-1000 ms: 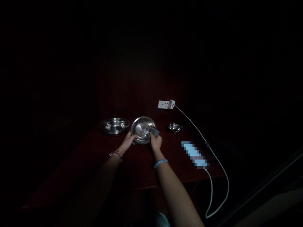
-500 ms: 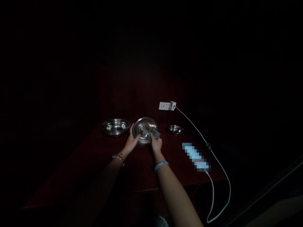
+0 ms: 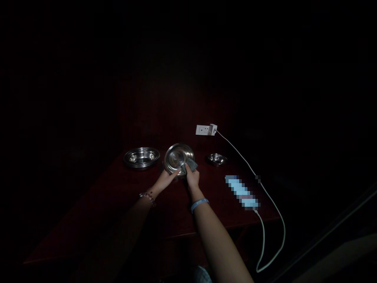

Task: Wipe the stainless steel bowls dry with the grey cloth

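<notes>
At the bottom edge is one patch of pale fabric (image 3: 202,274). Two bare forearms reach forward over one dark red counter (image 3: 114,200) in dim light. The left wrist wears one beaded bracelet (image 3: 148,197); the right wears one blue wristband (image 3: 200,204) with faint pale marks too small to read.

To the right lies one pixelated, bright blue object (image 3: 242,192), its writing blurred out. One white cable (image 3: 272,202) runs from its near end, loops past the counter's edge and climbs to the wall.

In the middle, two hands meet at one round, shiny metal bowl (image 3: 176,156), tilted so its inside faces the viewer. The left hand (image 3: 165,181) has its grip closed on the bowl's lower left edge, thumb over the rim. The right hand (image 3: 193,179) has its grip closed around one grey-green pad (image 3: 192,164), which is against the bowl's lower right inside. Whether the bowl touches the counter is unclear.

Left of it sits one stack of wider metal bowls (image 3: 141,159), at least two by the rims; the exact number cannot be told. On the right stands one small metal bowl (image 3: 217,159).

Farthest back, one white socket plate (image 3: 202,130) on the dark red wall (image 3: 159,118) holds one white plug adapter (image 3: 213,129). No brand or label is readable.
</notes>
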Demonstrator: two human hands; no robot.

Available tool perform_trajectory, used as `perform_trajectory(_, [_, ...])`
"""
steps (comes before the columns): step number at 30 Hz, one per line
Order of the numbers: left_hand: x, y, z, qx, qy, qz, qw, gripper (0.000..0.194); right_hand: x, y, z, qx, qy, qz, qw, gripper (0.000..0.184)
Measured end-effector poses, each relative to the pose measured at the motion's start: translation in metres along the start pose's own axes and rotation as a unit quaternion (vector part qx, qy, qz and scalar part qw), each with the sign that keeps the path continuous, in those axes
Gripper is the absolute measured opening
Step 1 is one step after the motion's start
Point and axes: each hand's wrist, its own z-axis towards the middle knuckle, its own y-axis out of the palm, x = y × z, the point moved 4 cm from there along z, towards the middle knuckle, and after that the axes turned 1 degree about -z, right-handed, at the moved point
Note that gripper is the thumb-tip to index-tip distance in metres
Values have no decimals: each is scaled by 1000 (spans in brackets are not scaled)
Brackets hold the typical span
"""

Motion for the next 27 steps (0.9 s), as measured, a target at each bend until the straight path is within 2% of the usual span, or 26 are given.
perform_trajectory(7, [-7,-4,4,41,-17,-3,999,39,2,3,1,-9,-2,0,1000,36])
perform_trajectory(15, [-15,-7,12,82,-54,-16,995,53,2,3,1,-11,2,-5,1000,35])
perform_trajectory(22, [-17,-9,14,81,-53,-17,995,58,1,3,1,-12,2,-10,1000,35])
perform_trajectory(27, [-22,-11,16,89,-61,-17,994,54,2,3,1,-14,-5,-11,1000,32])
